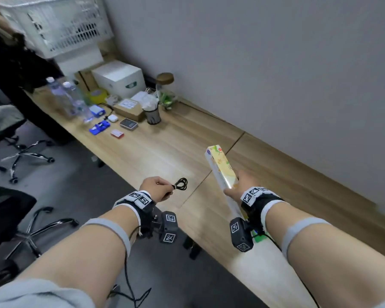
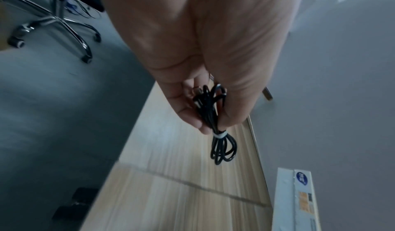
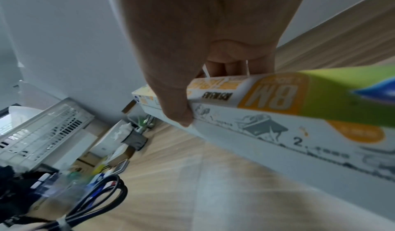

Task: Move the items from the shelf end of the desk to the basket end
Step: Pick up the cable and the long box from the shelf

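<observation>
My left hand (image 1: 157, 188) pinches a coiled black cable (image 1: 181, 184) tied with a white band, held above the wooden desk (image 1: 160, 152) near its front edge. In the left wrist view the cable (image 2: 222, 148) hangs from my fingertips (image 2: 203, 125). My right hand (image 1: 236, 185) grips a long yellow, green and white box (image 1: 220, 167) around its middle, its far end tilted up and away. In the right wrist view my thumb (image 3: 177, 111) lies across the box (image 3: 278, 103). A white basket (image 1: 53, 25) stands at the desk's far end.
Near the basket sit several small items: water bottles (image 1: 69, 96), a white box (image 1: 120, 77), a glass jar with a wooden lid (image 1: 166, 90), a dark pen cup (image 1: 152, 114), blue and red gadgets (image 1: 99, 127). Office chairs (image 1: 25, 152) stand left of the desk. A grey wall (image 1: 276, 63) runs along the right.
</observation>
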